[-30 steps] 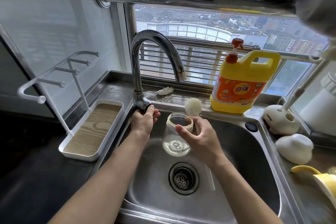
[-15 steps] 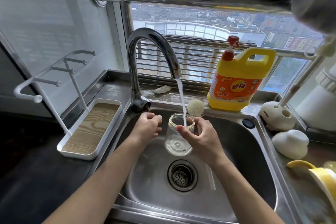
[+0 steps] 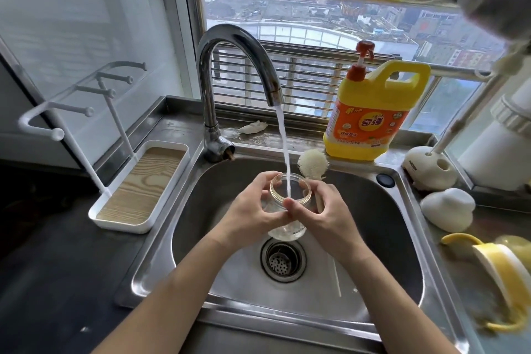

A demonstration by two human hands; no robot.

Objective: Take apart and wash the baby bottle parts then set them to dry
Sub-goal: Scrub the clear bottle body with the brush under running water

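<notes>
A clear glass baby bottle body (image 3: 288, 231) stands upright over the steel sink (image 3: 382, 238), mouth up. Water runs from the chrome faucet (image 3: 230, 46) straight into its mouth. My left hand (image 3: 253, 210) grips the bottle's left side. My right hand (image 3: 321, 213) holds its right side and also keeps the handle of a white bottle brush (image 3: 312, 165), whose bristle head sticks up behind the bottle. A yellow bottle collar with handles (image 3: 494, 273) lies on the counter at the right.
A yellow dish-soap jug (image 3: 370, 118) stands on the ledge behind the sink. A white drying rack with pegs and a wood-grain tray (image 3: 138, 190) sits at the left. White rounded holders (image 3: 446, 210) lie at the right. The drain strainer (image 3: 283, 260) is below the bottle.
My left hand left the faucet handle and came onto the bottle. Water started running and now pours into the bottle.
</notes>
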